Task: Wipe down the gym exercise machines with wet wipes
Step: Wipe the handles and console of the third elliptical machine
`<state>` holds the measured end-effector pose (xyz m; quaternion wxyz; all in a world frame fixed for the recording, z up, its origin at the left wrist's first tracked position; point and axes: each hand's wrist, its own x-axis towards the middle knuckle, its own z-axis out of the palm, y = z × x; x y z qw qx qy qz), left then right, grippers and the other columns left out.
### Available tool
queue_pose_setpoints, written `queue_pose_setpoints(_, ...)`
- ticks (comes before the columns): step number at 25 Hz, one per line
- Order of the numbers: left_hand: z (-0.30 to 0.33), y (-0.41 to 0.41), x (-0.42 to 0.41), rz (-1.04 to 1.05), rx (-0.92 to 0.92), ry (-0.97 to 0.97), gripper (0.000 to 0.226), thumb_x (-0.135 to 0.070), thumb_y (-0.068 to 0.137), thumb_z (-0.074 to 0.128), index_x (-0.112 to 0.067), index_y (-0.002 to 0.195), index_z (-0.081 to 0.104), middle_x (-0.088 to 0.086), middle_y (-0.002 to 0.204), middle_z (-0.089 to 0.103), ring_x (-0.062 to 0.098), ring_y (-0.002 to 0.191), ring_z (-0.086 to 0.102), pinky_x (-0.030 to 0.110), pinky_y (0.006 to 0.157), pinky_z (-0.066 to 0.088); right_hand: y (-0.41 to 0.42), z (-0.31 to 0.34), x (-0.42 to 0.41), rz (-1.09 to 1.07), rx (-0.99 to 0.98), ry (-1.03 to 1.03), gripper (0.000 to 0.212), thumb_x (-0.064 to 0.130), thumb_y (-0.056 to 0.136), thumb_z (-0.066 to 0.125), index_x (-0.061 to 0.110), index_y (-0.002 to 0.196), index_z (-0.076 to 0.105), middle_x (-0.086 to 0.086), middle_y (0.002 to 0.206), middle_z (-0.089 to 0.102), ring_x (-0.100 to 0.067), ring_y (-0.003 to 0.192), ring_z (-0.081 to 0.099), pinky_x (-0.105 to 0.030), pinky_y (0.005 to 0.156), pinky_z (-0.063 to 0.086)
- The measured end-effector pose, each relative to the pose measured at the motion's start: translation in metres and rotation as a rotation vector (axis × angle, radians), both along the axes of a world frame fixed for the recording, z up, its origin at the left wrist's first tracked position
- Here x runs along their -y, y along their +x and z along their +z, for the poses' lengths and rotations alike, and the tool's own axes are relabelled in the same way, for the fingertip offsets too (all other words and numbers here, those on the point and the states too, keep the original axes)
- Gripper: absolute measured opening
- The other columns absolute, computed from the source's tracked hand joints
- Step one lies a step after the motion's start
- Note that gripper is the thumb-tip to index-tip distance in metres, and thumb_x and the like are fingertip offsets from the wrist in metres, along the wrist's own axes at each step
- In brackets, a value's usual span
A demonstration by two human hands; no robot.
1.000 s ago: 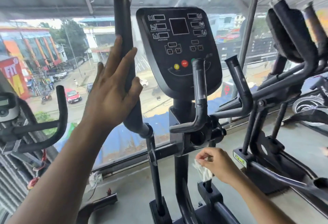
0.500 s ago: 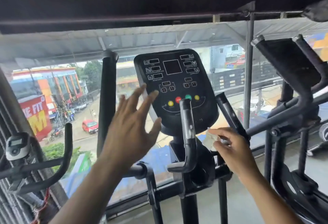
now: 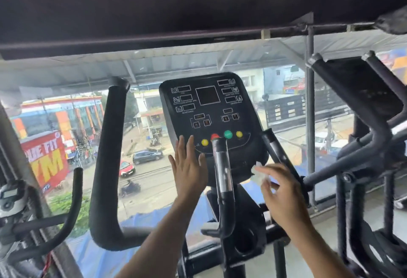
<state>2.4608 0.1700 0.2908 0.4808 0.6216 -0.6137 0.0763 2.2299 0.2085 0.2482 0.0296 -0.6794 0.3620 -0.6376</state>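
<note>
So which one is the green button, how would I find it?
Find the big black screen panel in the middle, in front of the window. Along its bottom edge runs a curved row of four round buttons, just above the left hand. The green button is third from the left, between the red one and a yellow one, the only green.

Surroundings beyond the glazing and overhead.
A large window [image 3: 154, 145] faces a street [image 3: 149, 180] below, carrying a red car [image 3: 126, 168], a dark car [image 3: 147, 156] beyond it and a scooter rider [image 3: 130, 187] nearer the glass. A red gym banner [image 3: 45, 163] with yellow lettering hangs at left, before an orange-striped building [image 3: 61, 114]. A dark ceiling beam [image 3: 198, 41] crosses overhead; a vertical metal post [image 3: 310, 112] stands at right against the glass.
</note>
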Motion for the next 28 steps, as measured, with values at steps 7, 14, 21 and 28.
queue_pose_setpoints(7,0.074,0.028,0.096,0.183,0.211,-0.017,0.075,-0.067,0.104,0.026,-0.037,0.165,-0.007,-0.004,0.172,-0.023,0.015,0.156,-0.029,0.05,0.125,-0.02,-0.003,0.144,0.092,-0.15,-0.339,-0.129,0.04,-0.015,0.08,0.06,0.008,0.108,0.074,-0.002,0.106,0.06,-0.016,0.094,0.063,-0.006,0.09,0.038)
queue_pose_setpoints(14,0.146,0.025,0.187,0.212,0.547,0.022,0.077,-0.075,0.099,0.007,-0.041,0.161,-0.023,-0.005,0.169,-0.03,0.016,0.155,-0.031,0.057,0.126,-0.016,-0.036,0.194,0.188,-0.213,-0.508,-0.14,0.038,-0.014,0.082,0.059,0.008,0.11,0.073,0.001,0.103,0.057,-0.019,0.088,0.063,-0.011,0.082,0.036)
queue_pose_setpoints(21,0.132,0.017,0.245,0.233,0.685,-0.006,0.091,-0.084,0.088,-0.005,-0.038,0.166,0.0,0.004,0.175,-0.011,0.024,0.161,-0.014,0.058,0.126,-0.014,-0.039,0.211,0.314,-0.287,-0.446,-0.073,0.036,-0.011,0.083,0.058,0.006,0.111,0.073,-0.005,0.107,0.059,-0.024,0.097,0.063,-0.011,0.083,0.032)
queue_pose_setpoints(28,0.129,0.021,0.251,0.232,0.695,-0.091,0.087,-0.083,0.092,0.002,-0.038,0.166,0.004,0.004,0.174,-0.011,0.023,0.161,-0.014,0.057,0.127,-0.011,0.035,0.256,0.393,-0.248,-0.511,-0.146,0.04,-0.016,0.088,0.056,0.004,0.121,0.07,-0.008,0.113,0.061,-0.024,0.102,0.062,-0.02,0.087,0.042)
